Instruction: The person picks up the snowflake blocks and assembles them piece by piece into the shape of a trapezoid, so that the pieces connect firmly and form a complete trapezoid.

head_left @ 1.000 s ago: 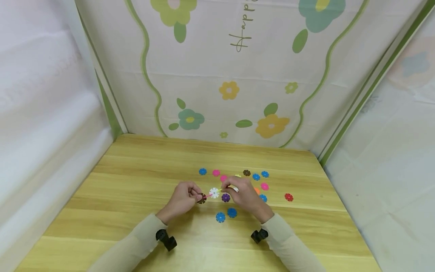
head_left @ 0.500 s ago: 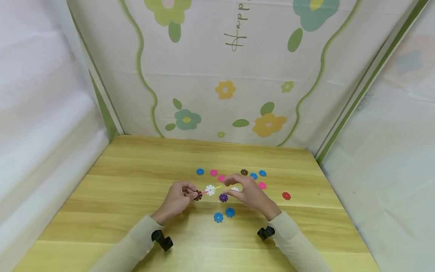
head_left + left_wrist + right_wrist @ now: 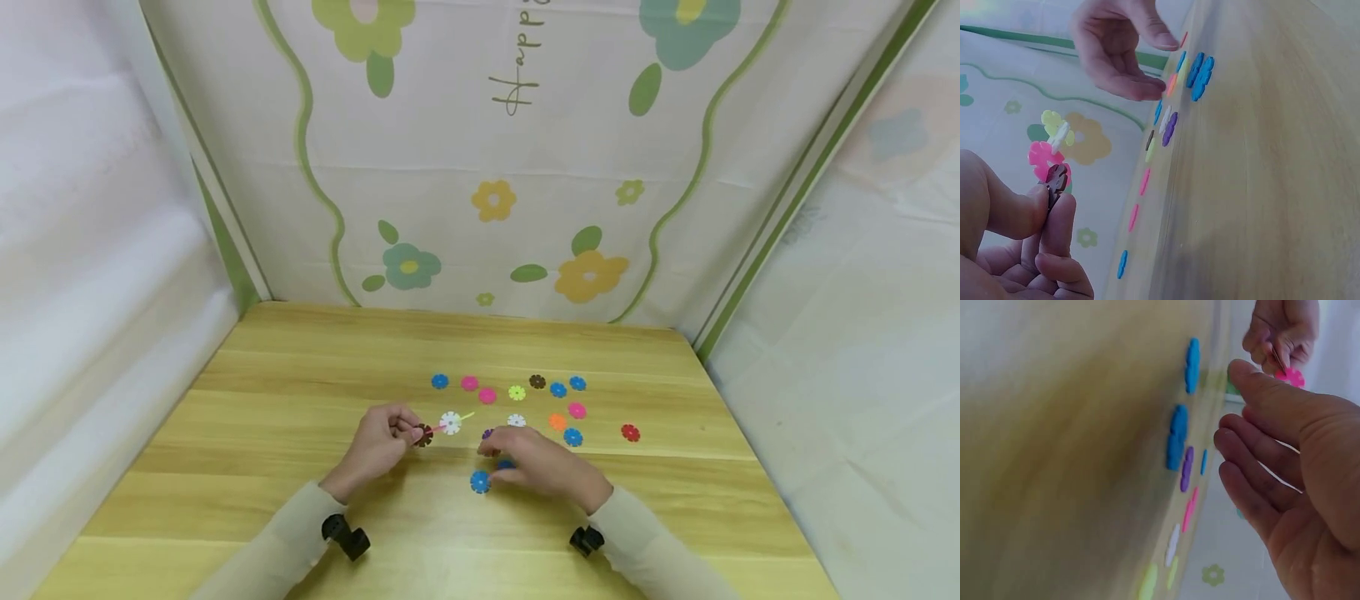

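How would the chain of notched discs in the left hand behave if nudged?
The chain of notched discs looks fairly stiff, jutting out without sag. It is probably light: the left hand pinches only the brown disc at its end. A nudge at the yellow disc might twist or loosen it, since the discs seem joined only at their edges.

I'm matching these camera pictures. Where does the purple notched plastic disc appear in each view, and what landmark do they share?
Head: purple notched plastic disc, lower centre, partly hidden by the right hand.
Left wrist: purple disc, just above centre.
Right wrist: purple disc, just right of and below centre.
Shared landmark: two blue notched plastic discs, below it in head, upper right of it in left wrist, above it in right wrist.
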Action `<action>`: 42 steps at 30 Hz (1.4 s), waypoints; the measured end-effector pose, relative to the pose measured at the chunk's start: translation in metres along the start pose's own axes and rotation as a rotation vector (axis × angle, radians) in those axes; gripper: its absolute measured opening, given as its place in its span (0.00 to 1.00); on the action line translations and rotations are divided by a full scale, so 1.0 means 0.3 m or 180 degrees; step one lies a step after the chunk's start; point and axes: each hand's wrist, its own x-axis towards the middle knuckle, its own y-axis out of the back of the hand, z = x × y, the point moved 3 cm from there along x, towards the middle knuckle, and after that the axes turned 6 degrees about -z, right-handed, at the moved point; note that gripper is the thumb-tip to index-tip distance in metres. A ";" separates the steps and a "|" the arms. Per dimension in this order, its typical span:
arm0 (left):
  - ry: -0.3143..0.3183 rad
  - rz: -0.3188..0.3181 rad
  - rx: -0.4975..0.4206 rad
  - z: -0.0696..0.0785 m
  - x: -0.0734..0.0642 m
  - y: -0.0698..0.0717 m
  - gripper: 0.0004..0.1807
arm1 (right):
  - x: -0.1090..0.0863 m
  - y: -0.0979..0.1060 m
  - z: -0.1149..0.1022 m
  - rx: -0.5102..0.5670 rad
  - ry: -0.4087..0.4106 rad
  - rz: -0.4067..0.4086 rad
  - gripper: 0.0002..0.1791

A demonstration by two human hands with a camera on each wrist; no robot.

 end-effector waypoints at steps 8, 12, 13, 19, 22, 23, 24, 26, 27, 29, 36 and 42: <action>0.0004 -0.0030 -0.0056 0.000 -0.005 -0.003 0.02 | 0.029 -0.052 -0.020 -0.0367 0.0067 -0.0312 0.17; 0.0014 -0.0008 -0.0064 0.000 -0.008 -0.003 0.02 | 0.046 -0.054 -0.017 -0.0327 0.0006 -0.0349 0.15; 0.0015 -0.0001 -0.0055 -0.002 -0.008 -0.003 0.03 | 0.050 -0.053 -0.016 -0.0268 -0.0020 -0.0354 0.13; -0.0069 0.0007 -0.0022 -0.006 -0.007 -0.007 0.04 | 0.054 -0.037 0.001 0.0298 -0.0115 -0.0310 0.07; -0.0175 0.0027 0.0026 -0.001 -0.007 -0.007 0.05 | 0.042 -0.010 0.015 0.0524 -0.0121 -0.0174 0.04; -0.0218 0.0045 0.0072 0.001 -0.008 -0.006 0.05 | 0.036 0.004 0.018 0.0582 -0.0127 -0.0093 0.04; -0.0263 0.0071 0.0123 0.004 -0.009 -0.006 0.05 | 0.031 0.021 0.019 0.0640 -0.0128 0.0000 0.03; -0.0359 0.0130 0.0240 0.012 -0.012 -0.004 0.06 | 0.020 0.057 0.022 0.0719 -0.0143 0.0234 0.03; -0.0408 0.0162 0.0311 0.015 -0.014 -0.004 0.06 | 0.015 0.076 0.022 0.0739 -0.0147 0.0364 0.03; -0.0512 0.0232 0.0442 0.025 -0.019 -0.003 0.06 | 0.008 0.107 0.027 0.0742 -0.0165 0.0621 0.03; -0.0803 0.0358 0.0580 0.055 -0.032 -0.012 0.08 | -0.003 0.148 0.034 0.0863 -0.0245 0.1205 0.05; -0.0935 0.0390 0.0598 0.069 -0.037 -0.019 0.09 | -0.001 0.130 0.026 0.0980 -0.0219 0.1424 0.06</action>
